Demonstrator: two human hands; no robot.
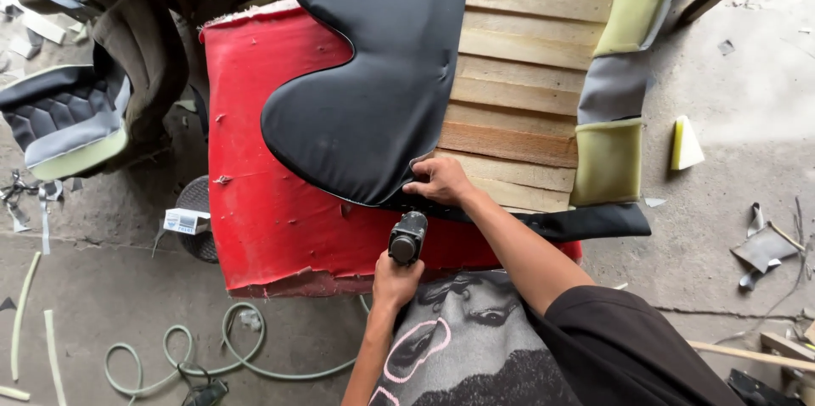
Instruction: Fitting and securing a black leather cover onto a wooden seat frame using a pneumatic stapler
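Right hand [439, 181] presses the lower edge of a black curved vinyl seat cover [373, 75] lying on a red-covered bench [255, 202]. Left hand [396, 280] grips a dark pneumatic staple gun [407, 238] just below. Wooden slatted panel [522, 75] lies beside the cover. Pale green air hose [212, 355] coils on the concrete floor [102, 304].

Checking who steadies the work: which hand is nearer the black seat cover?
Right. The right hand presses the black seat cover's edge; the left hand holds a staple gun just below it.
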